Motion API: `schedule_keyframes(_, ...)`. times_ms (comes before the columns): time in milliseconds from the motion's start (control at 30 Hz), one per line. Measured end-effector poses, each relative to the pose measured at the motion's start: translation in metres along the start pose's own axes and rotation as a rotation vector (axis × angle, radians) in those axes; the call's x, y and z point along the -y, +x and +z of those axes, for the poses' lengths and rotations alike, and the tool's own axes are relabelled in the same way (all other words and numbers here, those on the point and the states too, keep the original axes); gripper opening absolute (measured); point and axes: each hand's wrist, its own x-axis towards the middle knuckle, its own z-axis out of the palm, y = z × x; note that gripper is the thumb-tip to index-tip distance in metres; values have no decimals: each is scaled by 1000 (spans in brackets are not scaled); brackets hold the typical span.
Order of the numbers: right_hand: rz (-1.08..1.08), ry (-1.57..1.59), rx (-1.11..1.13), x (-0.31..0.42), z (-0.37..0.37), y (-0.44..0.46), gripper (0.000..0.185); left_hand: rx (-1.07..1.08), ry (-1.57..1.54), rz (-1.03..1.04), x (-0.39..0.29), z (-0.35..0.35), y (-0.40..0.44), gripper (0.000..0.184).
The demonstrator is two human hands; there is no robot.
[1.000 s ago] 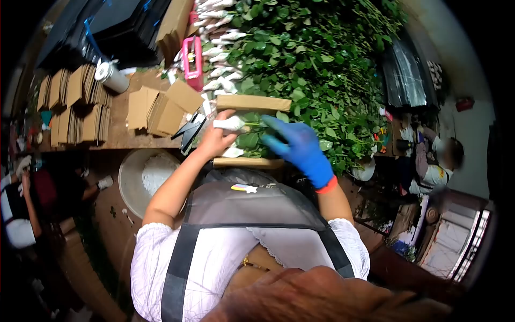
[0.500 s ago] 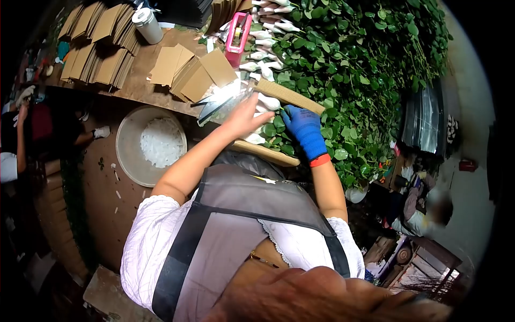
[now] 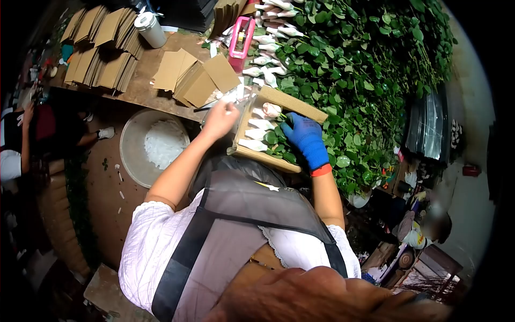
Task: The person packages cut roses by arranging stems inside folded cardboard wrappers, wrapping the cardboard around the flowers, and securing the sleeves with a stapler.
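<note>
A rose (image 3: pixel 271 110) with a bare pale pink bloom lies in a corrugated cardboard wrap (image 3: pixel 292 103), beside several buds in white sleeves (image 3: pixel 256 133). My right hand (image 3: pixel 303 133), in a blue knitted glove, is closed around the rose's stem just below the bloom. Left of the wrap, my bare left hand (image 3: pixel 221 119) is raised with its fingers curled together in a pinch. Something whitish shows near those fingertips, but I cannot make out what they hold.
Leafy stems with sleeved buds (image 3: pixel 268 70) pile up at the right. Cardboard pieces (image 3: pixel 196 80), a pink tape dispenser (image 3: pixel 241 43) and a white cup (image 3: pixel 150 29) are on the table (image 3: pixel 155 99). A tub (image 3: pixel 131 161) of white scraps stands below. Other people are at both sides.
My left hand has drawn back leftward from the bud, whose white sleeve is now off, showing the pink bloom. My right hand stays at the stem.
</note>
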Motion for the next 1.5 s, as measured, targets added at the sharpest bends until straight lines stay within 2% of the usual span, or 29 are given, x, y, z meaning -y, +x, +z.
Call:
schedule_keyframes(33,25,-7,11,2,1,2,32,71,82,152,-1,7,0,24)
schedule_keyframes(167,117,-58,32,7,9,7,35,204,140,-13,1,35,4,33)
schedule_keyframes(200,119,-66,26,8,10,7,35,164,43,-53,0,43,2,33)
schedule_keyframes(300,127,-82,6,9,13,6,35,86,-51,92,-3,43,-6,31)
schedule_keyframes(433,159,-70,11,7,21,8,35,-108,-220,162,-18,42,-14,21)
schedule_keyframes(567,174,-66,18,9,16,7,33,-207,-333,94,-21,29,-23,18)
schedule_keyframes(600,176,-55,10,7,20,7,33,-318,-391,162,-17,19,-15,16)
schedule_keyframes(633,172,-41,4,4,22,6,38,-418,-264,353,-12,5,-3,13)
schedule_keyframes(700,111,160,37,-9,21,4,48,-260,-150,467,-8,-13,6,9)
schedule_keyframes(733,114,185,135,-6,4,3,58,34,-244,127,-8,-21,-1,15)
schedule_keyframes(767,100,164,150,-5,-1,3,59,184,-7,-23,-10,-24,-3,20)
schedule_keyframes(833,78,124,182,-3,-2,3,62,260,197,60,-22,-7,-8,31)
schedule_keyframes(867,43,76,132,-1,1,2,61,295,351,24,-37,-4,-15,37)
schedule_keyframes(900,51,31,118,2,4,2,60,301,360,155,-23,6,-12,36)
schedule_keyframes(967,67,-63,90,8,10,2,57,291,300,231,-18,16,-10,30)
schedule_keyframes(1067,60,-84,49,11,16,-1,54,200,198,269,-16,14,-17,25)
schedule_keyframes(1167,88,-19,92,9,14,0,57,122,-87,-20,-29,-13,-16,21)
schedule_keyframes(1233,92,80,121,2,11,2,62,83,-188,167,-22,-33,-8,18)
schedule_keyframes(1267,83,230,174,-3,3,-1,72,177,-90,90,-12,-38,-8,18)
schedule_keyframes(1333,47,157,223,2,-9,-4,79,331,141,5,-21,-38,-15,22)
schedule_keyframes(1400,7,47,250,10,-9,-4,80,446,475,13,-41,-26,-23,35)
schedule_keyframes(1433,24,0,245,14,-6,-3,82,434,432,168,-24,-17,-24,38)
schedule_keyframes(1500,58,-95,235,20,3,-3,85,496,419,161,-24,-5,-23,33)
